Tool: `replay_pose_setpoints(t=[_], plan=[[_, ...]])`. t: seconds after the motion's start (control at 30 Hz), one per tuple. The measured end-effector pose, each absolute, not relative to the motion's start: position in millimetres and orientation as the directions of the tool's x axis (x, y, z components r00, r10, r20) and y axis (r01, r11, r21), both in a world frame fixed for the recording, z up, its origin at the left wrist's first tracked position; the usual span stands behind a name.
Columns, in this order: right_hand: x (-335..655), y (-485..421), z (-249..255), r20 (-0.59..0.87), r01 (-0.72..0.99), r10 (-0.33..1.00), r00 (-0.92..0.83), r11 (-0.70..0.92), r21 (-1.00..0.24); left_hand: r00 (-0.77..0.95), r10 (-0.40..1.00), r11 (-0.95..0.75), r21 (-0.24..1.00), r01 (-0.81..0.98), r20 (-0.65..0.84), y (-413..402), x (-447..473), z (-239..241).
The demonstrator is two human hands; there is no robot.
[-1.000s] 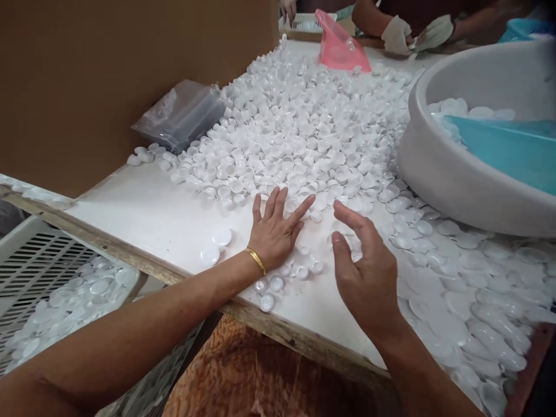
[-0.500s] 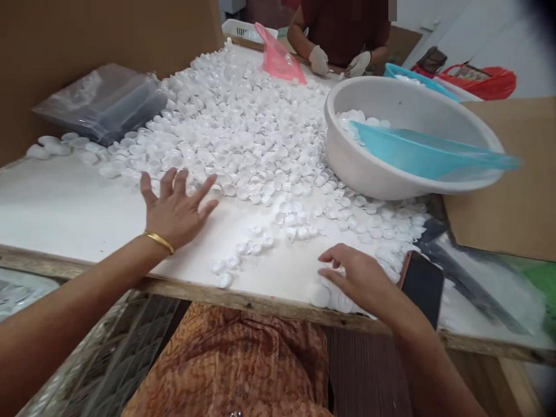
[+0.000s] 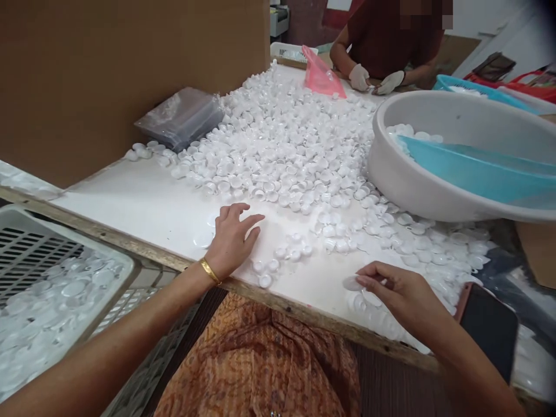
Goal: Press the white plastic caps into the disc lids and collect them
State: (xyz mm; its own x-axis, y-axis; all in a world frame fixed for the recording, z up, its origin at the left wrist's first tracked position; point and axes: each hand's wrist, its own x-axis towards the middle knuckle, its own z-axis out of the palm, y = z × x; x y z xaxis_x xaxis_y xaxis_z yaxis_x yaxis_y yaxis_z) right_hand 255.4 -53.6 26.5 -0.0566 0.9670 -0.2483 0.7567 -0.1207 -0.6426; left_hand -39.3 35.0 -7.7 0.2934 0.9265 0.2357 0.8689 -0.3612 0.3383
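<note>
My right hand (image 3: pixel 402 292) pinches the rim of a thin, round white plastic disc (image 3: pixel 351 282) between thumb and forefinger. Just below it, more round white pieces lie in an overlapping row (image 3: pixel 369 313) along the table's front edge. My left hand (image 3: pixel 234 236), with a gold bangle at the wrist, rests low over the table, its fingers bent and apart. A few white caps (image 3: pixel 203 231), blurred, show beside its outer edge. Between my hands lies a loose string of small white caps (image 3: pixel 289 252). Beyond spreads a large heap of white caps (image 3: pixel 278 139).
A grey basin (image 3: pixel 434 200) with a blue scoop (image 3: pixel 478 174) stands at right, near a phone (image 3: pixel 490 333). A crate (image 3: pixel 125 260) of white pieces sits below left. Clear packets (image 3: pixel 182 119) lie by the cardboard (image 3: pixel 130 75). A gloved co-worker (image 3: pixel 386 46) works across the table.
My left hand has drawn back from the heap's edge toward the table's front. My right hand has taken hold of a white disc. The view has turned left, bringing the crate in.
</note>
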Motion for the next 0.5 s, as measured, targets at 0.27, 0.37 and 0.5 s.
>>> replay_pose_setpoints(t=[0.27, 0.37, 0.5], plan=[[180, 12, 4, -0.292, 0.257, 0.954, 0.066, -0.299, -0.919, 0.298, 0.939, -0.344, 0.535, 0.772, 0.173, 41, -13, -5], [173, 28, -7, -0.288, 0.237, 0.955, 0.076, -0.298, -0.925, 0.307, 0.935, -0.352, 0.545, 0.761, 0.175, 46, -1, -8], [170, 34, -15, -0.314, 0.279, 0.948, 0.057, -0.317, -0.907, 0.310, 0.934, -0.357, 0.559, 0.748, 0.181, 54, 8, -13]])
